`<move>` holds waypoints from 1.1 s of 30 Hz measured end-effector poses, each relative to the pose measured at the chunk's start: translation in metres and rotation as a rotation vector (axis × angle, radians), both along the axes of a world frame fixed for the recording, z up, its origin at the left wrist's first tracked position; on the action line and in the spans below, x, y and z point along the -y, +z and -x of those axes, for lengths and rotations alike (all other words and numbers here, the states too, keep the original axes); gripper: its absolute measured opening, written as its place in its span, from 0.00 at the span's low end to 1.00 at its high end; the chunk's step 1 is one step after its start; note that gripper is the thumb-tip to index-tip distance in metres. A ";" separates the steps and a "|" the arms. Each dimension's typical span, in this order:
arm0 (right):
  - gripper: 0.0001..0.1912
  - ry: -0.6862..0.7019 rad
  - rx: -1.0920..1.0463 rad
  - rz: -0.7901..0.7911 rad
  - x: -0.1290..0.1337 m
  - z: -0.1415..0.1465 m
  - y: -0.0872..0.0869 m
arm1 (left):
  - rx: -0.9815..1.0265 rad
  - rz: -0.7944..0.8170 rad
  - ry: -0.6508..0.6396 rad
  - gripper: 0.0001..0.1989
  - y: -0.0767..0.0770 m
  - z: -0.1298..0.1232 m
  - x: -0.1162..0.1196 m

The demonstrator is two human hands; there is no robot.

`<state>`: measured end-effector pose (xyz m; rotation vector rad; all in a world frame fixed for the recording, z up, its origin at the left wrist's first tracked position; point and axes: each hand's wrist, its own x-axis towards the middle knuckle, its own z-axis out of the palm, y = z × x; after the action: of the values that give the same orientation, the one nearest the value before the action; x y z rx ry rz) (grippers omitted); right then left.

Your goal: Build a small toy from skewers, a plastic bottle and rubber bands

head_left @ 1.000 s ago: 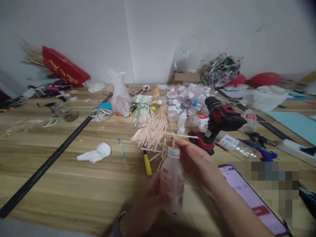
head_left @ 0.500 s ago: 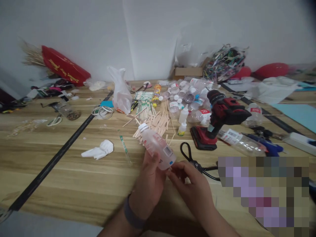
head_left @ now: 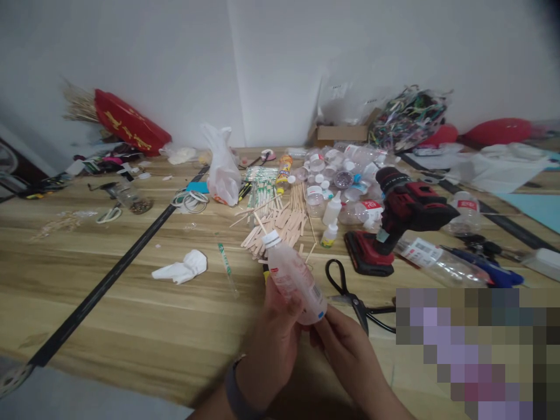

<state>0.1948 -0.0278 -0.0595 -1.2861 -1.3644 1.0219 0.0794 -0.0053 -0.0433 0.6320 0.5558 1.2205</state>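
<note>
The left hand (head_left: 276, 333) grasps a plastic bottle (head_left: 294, 281) around its lower part, above the bench (head_left: 144, 332), toward the near edge. The bottle is tilted, its white cap (head_left: 271, 238) pointing to the far edge. The right hand (head_left: 346, 345) is at the bottle's base; whether it grips, I cannot tell. Black-handled scissors (head_left: 357, 308) lie just beside.

No wording could be read with certainty. The held bottle (head_left: 293, 280) bore blurred red print and a barcode. Left of and beyond this landmark, gold characters marked a red packet (head_left: 133, 125); to its right, a lying clear bottle (head_left: 461, 269) carried a barcoded white label.
</note>
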 end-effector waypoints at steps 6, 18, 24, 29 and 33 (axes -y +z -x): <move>0.22 -0.051 -0.163 0.090 -0.002 0.001 -0.010 | -0.009 -0.016 0.055 0.23 0.002 -0.001 0.002; 0.26 -0.007 -0.267 0.207 0.005 -0.002 -0.007 | -0.053 -0.050 0.005 0.25 0.002 0.001 0.005; 0.25 -0.019 -0.303 0.230 0.004 0.000 -0.009 | -0.058 -0.064 0.002 0.25 0.000 0.000 0.005; 0.21 -0.041 -0.336 0.237 0.003 0.000 -0.012 | -0.026 -0.045 0.033 0.23 0.002 -0.001 0.004; 0.19 -0.029 -0.346 0.248 0.003 -0.001 -0.013 | -0.030 -0.039 0.039 0.22 0.002 -0.002 0.003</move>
<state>0.1956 -0.0311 -0.0729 -1.2315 -0.9761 1.3545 0.0809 -0.0088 -0.0413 0.6753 0.5728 1.2629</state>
